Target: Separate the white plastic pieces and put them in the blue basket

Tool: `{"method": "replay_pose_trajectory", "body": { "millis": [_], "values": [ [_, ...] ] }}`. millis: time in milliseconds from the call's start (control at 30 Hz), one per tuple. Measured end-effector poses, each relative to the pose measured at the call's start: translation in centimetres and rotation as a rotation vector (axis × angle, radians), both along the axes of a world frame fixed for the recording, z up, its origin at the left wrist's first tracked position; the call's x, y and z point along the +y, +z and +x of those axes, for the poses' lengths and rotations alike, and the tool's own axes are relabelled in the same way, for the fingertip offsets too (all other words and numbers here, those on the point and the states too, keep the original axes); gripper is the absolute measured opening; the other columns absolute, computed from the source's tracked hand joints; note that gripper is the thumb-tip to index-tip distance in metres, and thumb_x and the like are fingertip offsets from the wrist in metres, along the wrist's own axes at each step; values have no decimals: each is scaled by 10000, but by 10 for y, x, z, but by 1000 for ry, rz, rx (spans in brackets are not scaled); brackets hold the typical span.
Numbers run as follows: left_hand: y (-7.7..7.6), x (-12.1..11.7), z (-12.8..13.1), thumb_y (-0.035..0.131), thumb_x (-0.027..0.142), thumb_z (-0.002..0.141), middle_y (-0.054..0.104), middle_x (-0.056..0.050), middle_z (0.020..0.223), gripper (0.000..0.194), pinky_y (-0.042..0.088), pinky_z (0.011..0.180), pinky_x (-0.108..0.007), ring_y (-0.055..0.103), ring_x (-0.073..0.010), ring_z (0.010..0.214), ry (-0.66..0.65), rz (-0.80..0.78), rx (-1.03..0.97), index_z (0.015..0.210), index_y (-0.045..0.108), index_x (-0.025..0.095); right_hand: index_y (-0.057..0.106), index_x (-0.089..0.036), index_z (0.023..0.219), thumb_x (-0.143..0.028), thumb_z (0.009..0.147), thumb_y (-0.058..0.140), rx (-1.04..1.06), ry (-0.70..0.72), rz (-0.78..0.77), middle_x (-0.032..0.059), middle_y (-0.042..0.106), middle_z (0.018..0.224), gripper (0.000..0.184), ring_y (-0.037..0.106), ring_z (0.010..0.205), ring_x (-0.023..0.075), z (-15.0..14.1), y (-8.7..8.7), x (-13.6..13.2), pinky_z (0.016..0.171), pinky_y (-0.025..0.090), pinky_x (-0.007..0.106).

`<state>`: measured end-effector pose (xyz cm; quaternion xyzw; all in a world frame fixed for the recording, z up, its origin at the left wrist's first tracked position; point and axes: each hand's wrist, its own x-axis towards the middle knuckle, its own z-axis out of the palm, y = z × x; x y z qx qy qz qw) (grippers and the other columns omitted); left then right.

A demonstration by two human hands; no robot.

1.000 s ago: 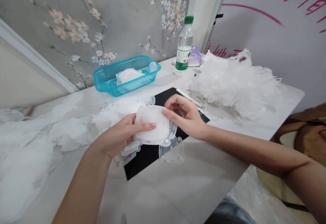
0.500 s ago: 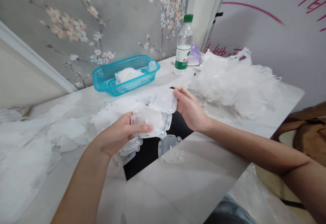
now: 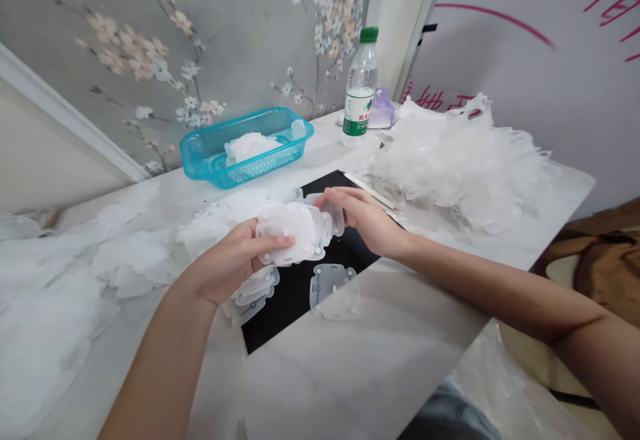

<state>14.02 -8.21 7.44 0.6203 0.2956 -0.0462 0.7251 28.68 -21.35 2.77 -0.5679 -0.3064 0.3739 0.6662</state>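
My left hand grips a small stack of translucent white plastic sheets, its thumb lying across the top one. At the right side of this stack, the bent fingers of my right hand close on another thin plastic sheet, partly hidden behind them. Both hands are above a black board on the table. A single clear sheet with rounded corners and small round dots lies across the board's near edge. Several more sheets lie overlapped below my left hand.
Loose white plastic pieces cover the table's left side. A blue basket holding white pieces stands at the back, beside a water bottle and a purple packet. A tangled white plastic heap lies at right.
The sheet pinched upright in my right hand has come down toward the left hand's stack. My right fingers have moved left and curled, uncovering more of the board's far corner.
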Motion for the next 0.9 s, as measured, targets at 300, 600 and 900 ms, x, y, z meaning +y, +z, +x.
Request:
{"method": "replay_pose_trajectory", "body": {
  "millis": [300,600,900],
  "values": [
    [-3,-7,5,685,246,671,663,-22,974,396,454,709,-235,592,-180,931,100,198,55,1043,565,186,623,-172,834,-428,662,732,15,196,-123,5,594,774,327,563,653,105,-5,-6,3,523,522,227],
    [-8,-16,11,698,309,692,553,-83,1193,680,471,794,-290,575,-207,1016,205,324,65,1270,349,232,611,-176,845,-365,733,671,-203,73,-7,-16,578,707,228,532,618,108,-12,-13,2,572,468,252],
    [-11,-26,11,564,546,787,567,-42,1245,466,433,921,-307,540,-217,1115,81,157,-98,1149,567,252,630,-233,963,-257,798,592,-851,-125,188,56,639,987,171,582,906,187,-10,-12,-4,796,464,336]
  ]
}}
